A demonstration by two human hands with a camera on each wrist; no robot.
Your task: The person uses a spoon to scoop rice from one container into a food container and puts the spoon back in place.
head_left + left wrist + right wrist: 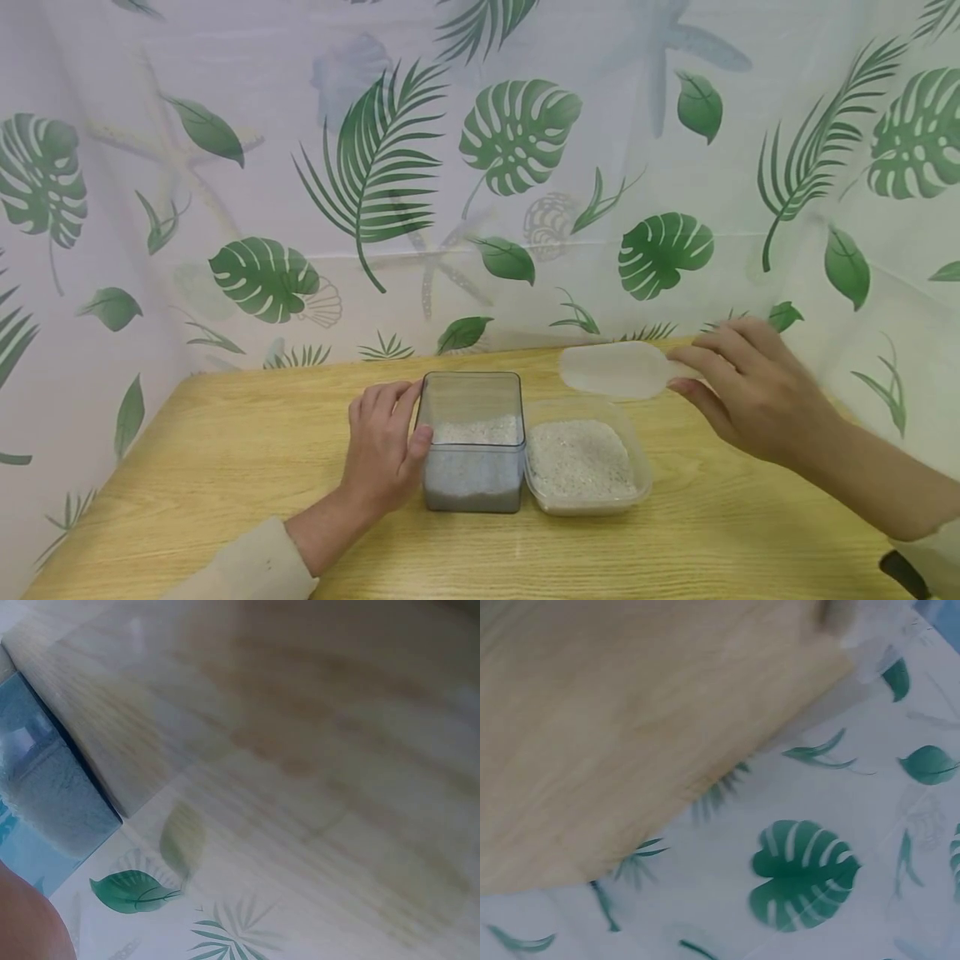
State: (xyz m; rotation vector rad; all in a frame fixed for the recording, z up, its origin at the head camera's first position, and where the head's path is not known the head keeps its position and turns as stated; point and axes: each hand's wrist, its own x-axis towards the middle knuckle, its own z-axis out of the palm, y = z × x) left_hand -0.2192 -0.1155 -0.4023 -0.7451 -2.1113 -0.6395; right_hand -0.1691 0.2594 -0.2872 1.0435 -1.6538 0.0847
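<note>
At the middle of the table stands a square, smoky see-through container (472,479) with pale granules inside. My left hand (382,446) holds it by its left side, thumb near the front corner. The left wrist view shows the same container (52,780) at its left edge, with part of a finger below. Touching or nearly touching its right side is a clear plastic tub (641,467) of pale granules (581,458). Above and behind the tub, my right hand (765,396) pinches the handle of a white translucent scoop (618,371), held roughly level. Whether the scoop carries anything cannot be told.
The wood-grain table (247,467) reaches back to a white hanging sheet (555,308) printed with green leaves. That sheet also runs along the left and right sides. Both containers stand close together.
</note>
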